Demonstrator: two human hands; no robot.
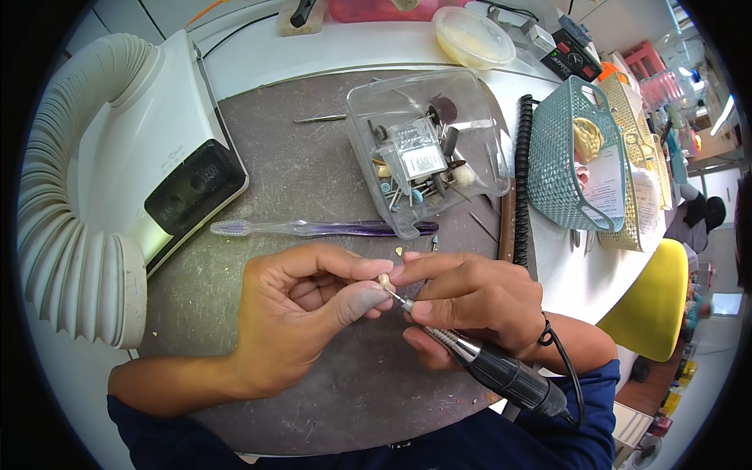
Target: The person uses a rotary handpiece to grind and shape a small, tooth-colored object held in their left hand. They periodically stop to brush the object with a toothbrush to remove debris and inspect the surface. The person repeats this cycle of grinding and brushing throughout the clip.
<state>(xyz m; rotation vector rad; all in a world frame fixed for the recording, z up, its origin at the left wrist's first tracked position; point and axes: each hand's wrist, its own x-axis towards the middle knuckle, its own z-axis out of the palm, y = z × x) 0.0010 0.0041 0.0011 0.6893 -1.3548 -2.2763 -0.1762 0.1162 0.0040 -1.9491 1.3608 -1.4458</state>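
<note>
- Beneath the grip [383,280] spread a scratched grey-brown work surface [274,141] with a curved edge.
- Right of the grip, bright light lay on a white tabletop [572,286], which also ran beyond it.
- Farther right stood a yellow chair [650,301], with a pale cabinet [630,429] nearer the wearer.
- Far right of the grip, a light tube [722,116] glowed; lower down shone a bright pane [727,304], window or screen unclear.
- Far left beyond the grip, dark seams divided grey panels [117,16].

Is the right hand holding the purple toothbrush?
No, the right hand holds a rotary handpiece, while the toothbrush lies on the worktop.
</note>
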